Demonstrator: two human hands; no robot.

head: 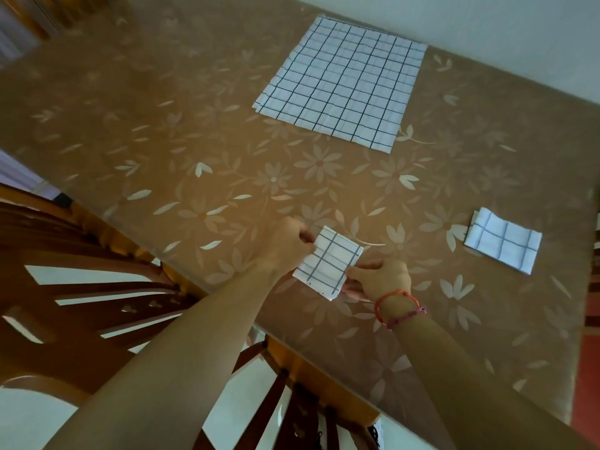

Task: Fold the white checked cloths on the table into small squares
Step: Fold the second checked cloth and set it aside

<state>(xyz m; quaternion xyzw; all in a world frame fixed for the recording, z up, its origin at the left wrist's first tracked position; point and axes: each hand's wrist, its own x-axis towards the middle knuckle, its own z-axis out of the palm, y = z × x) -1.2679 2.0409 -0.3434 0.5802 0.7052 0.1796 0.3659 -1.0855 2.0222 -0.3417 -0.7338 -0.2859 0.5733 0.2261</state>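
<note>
A small folded white checked cloth (328, 263) is held just above the table near its front edge. My left hand (285, 243) pinches its upper left corner. My right hand (378, 280) grips its lower right edge, with fingers under the cloth. A second folded white checked square (503, 240) lies flat on the table to the right. Farther back, a stack of unfolded white checked cloths (344, 82) lies spread flat; its lower layers show only at the edges.
The table (194, 151) has a brown floral cover under a clear sheet. Dark wooden chairs (97, 293) stand against the near left edge. A white wall (519, 34) runs behind the far edge. A red strip (587, 368) shows past the right edge.
</note>
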